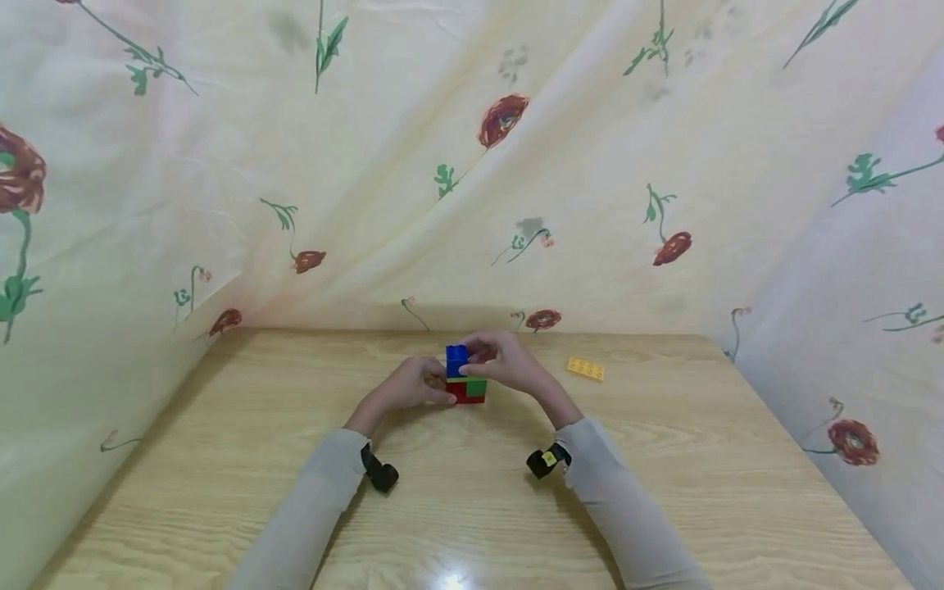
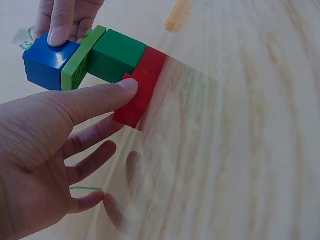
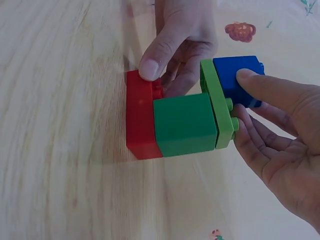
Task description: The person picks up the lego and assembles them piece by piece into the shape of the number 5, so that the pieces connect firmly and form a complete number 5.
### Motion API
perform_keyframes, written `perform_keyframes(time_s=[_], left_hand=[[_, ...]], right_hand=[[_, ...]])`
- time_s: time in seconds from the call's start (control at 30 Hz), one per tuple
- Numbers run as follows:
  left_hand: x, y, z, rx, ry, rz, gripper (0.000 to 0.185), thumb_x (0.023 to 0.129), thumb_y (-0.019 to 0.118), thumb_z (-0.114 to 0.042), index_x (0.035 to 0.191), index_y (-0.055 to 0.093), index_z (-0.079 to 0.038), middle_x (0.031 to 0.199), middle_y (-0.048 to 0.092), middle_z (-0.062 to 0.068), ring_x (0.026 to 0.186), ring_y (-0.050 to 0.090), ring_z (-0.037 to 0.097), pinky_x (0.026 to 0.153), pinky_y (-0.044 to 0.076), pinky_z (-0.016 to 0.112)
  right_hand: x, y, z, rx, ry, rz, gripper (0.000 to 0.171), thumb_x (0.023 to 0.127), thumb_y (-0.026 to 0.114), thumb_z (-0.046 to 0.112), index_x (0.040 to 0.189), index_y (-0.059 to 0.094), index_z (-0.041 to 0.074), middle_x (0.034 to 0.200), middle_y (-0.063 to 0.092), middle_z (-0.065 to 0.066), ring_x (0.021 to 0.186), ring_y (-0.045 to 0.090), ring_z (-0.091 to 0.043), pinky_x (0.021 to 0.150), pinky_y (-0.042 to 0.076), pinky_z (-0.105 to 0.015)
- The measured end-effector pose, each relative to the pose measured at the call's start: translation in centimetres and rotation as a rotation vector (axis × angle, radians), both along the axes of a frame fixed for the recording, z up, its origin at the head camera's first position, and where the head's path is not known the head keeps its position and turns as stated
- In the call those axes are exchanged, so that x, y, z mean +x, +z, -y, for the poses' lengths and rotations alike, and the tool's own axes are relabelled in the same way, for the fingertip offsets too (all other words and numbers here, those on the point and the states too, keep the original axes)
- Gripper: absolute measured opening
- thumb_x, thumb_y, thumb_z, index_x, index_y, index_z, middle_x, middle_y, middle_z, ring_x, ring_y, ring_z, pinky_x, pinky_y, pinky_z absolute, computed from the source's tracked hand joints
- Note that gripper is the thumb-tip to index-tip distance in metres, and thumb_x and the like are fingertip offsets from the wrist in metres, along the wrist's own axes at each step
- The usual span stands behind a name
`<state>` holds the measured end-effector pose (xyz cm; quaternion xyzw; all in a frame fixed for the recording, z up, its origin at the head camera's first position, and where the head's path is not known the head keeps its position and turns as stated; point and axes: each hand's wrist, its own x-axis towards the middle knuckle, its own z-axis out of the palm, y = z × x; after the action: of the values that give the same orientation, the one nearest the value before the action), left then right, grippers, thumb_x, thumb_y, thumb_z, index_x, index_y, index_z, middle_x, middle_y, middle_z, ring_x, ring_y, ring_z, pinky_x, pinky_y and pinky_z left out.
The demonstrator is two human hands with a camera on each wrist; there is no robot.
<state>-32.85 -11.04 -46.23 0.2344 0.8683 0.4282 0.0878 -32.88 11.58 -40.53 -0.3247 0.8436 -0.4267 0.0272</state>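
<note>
A small brick stack stands at the middle of the wooden table (image 1: 664,475). It has a red brick (image 1: 460,394) at the base, a dark green brick (image 1: 476,387) on that, a light green plate (image 3: 219,107) above, and a blue brick (image 1: 456,359) on top. My left hand (image 1: 437,392) pinches the red brick (image 2: 142,87) between thumb and fingers. From the other side my right hand (image 1: 478,354) holds the blue brick (image 3: 235,77), thumb on one face and fingers behind. In the left wrist view the right hand's fingers (image 2: 61,22) show on the blue brick (image 2: 45,62).
A flat yellow plate (image 1: 586,369) lies on the table right of the hands, apart from the stack. Floral cloth (image 1: 472,180) hangs close behind and along both sides of the table. A black wrist camera sits on each sleeve.
</note>
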Motion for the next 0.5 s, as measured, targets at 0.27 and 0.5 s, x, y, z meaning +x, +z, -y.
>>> perform_keyframes(time_s=[0.27, 0.5], left_hand=[[0.20, 0.24, -0.15, -0.015, 0.015, -0.023, 0.021, 0.086, 0.084, -0.019, 0.104, 0.079, -0.008, 0.103, 0.071, 0.005, 0.099, 0.061, 0.019, 0.086, 0.052, 0.035], [0.14, 0.22, -0.05, -0.018, 0.012, -0.029, 0.021, 0.085, 0.085, -0.021, 0.102, 0.080, -0.008, 0.103, 0.072, 0.006, 0.099, 0.061, 0.020, 0.088, 0.050, 0.036]], right_hand=[[-0.13, -0.29, -0.09, -0.017, 0.000, 0.020, 0.031, 0.091, 0.077, 0.010, 0.121, 0.070, 0.003, 0.107, 0.074, -0.012, 0.090, 0.068, -0.018, 0.084, 0.056, -0.029], [-0.13, -0.44, -0.11, -0.022, 0.001, 0.012, 0.032, 0.092, 0.076, 0.009, 0.122, 0.069, 0.002, 0.109, 0.074, -0.013, 0.091, 0.068, -0.018, 0.085, 0.056, -0.030]])
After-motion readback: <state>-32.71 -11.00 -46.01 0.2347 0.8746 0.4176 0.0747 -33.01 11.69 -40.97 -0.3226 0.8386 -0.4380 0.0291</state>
